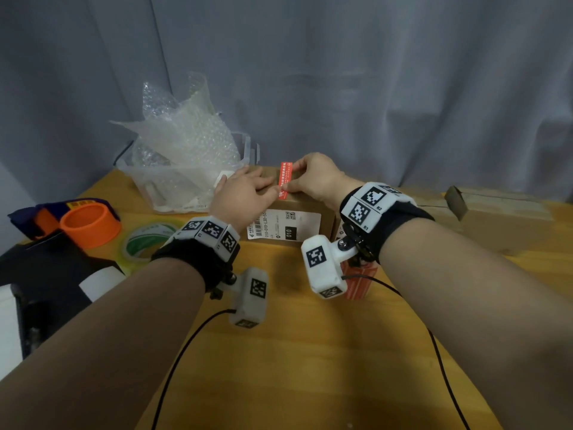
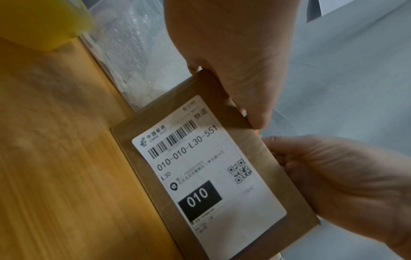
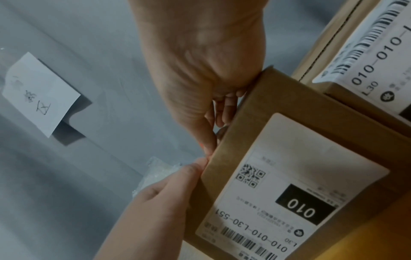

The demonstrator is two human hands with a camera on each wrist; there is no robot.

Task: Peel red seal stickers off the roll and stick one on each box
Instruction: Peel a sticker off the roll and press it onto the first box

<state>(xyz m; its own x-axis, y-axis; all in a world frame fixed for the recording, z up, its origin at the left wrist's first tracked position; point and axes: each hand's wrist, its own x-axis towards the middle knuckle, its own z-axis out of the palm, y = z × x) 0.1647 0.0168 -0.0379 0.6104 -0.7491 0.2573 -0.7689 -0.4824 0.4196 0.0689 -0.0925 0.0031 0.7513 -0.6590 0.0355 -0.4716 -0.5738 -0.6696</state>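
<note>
A brown cardboard box with a white shipping label stands at the middle of the wooden table. A red seal sticker stands nearly upright over its top edge. My right hand pinches the sticker from the right. My left hand lies on the box top, its fingertips pinching the sticker's near end. In the wrist views both hands meet at the box's upper edge, where only a sliver of red shows. The red sticker roll sits on the table, partly hidden by my right wrist.
A clear bin of bubble wrap stands behind the box on the left. An orange tape dispenser, a green-printed tape roll and a black-and-white device lie left. More cardboard boxes lie right; one labelled box is adjacent.
</note>
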